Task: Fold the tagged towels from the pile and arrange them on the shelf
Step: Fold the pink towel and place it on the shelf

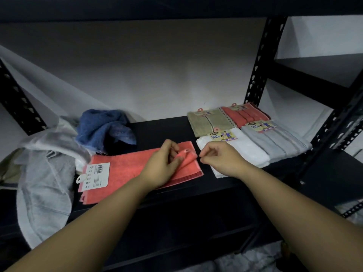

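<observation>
From the head view, the coral towel (125, 169) is lying flat on the shelf (167, 128) between the unfolded pile (49, 169) and four folded towels (249, 132). The left hand (165, 163) is pinching its lifted right corner; the right hand (220, 160) is hovering just beside, fingers loosely curled, holding nothing that I can make out. Looking soft, light and floppy, this one likely wants both right corners gripped, while the stiff card tag (96, 174) is sitting at its left end.

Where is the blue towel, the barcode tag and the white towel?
blue towel (104, 128), head view, middle of the crumpled heap
barcode tag (97, 174), head view, white face
white towel (238, 152), head view, folded top
</observation>
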